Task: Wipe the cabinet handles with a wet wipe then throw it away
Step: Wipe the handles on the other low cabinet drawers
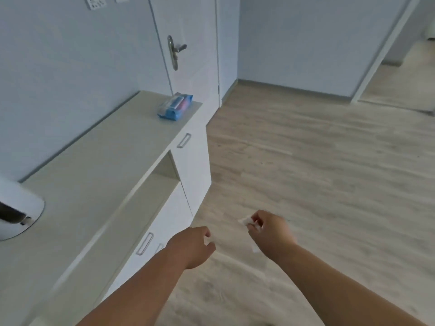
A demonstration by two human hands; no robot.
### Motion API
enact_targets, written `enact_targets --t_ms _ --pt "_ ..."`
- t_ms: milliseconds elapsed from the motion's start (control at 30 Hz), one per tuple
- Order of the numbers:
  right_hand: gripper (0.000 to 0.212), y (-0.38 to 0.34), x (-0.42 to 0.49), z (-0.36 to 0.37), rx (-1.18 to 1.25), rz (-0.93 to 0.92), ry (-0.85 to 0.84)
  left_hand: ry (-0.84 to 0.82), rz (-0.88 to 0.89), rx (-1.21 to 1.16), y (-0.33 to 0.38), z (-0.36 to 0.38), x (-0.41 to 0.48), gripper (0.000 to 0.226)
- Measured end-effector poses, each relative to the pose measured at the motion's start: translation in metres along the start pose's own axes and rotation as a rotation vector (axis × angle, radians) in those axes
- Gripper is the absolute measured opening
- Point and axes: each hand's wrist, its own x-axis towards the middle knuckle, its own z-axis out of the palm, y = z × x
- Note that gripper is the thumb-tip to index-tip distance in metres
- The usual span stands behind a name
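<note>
A long white cabinet (98, 161) runs along the left wall. One metal handle (183, 140) sits on the far door, another handle (144, 244) on a near drawer front beside my left wrist. A blue pack of wet wipes (175, 107) lies on the cabinet's far end. My right hand (270, 231) is out over the floor, pinching a small crumpled white wet wipe (246, 221) between its fingertips. My left hand (195, 245) hangs loosely curled just right of the cabinet front, a bit of white showing at its fingers; whether it holds anything is unclear.
A white appliance (16, 215) stands on the cabinet top at the left edge. A white door with a metal lever handle (175, 51) is behind the cabinet's far end. Pale wood floor (317, 172) spreads to the right, with a doorway (404, 78) at the far right.
</note>
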Motion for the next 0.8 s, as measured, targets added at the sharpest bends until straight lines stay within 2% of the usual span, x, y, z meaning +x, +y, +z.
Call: enact_targets --t_ms 167,367,800 --pt "0.009 0.089 0.032 -0.070 0.039 0.100 -0.006 -0.016 0.031 0.037 0.104 -0.007 0.060 0.050" --pt "0.012 0.160 0.081 -0.132 -0.003 0.172 0.025 -0.061 0.087 0.066 0.200 -0.013 0.127 0.050" --pt "0.009 0.256 0.226 -0.247 0.051 0.432 0.221 -0.093 0.396 0.351 0.371 -0.089 0.339 0.054"
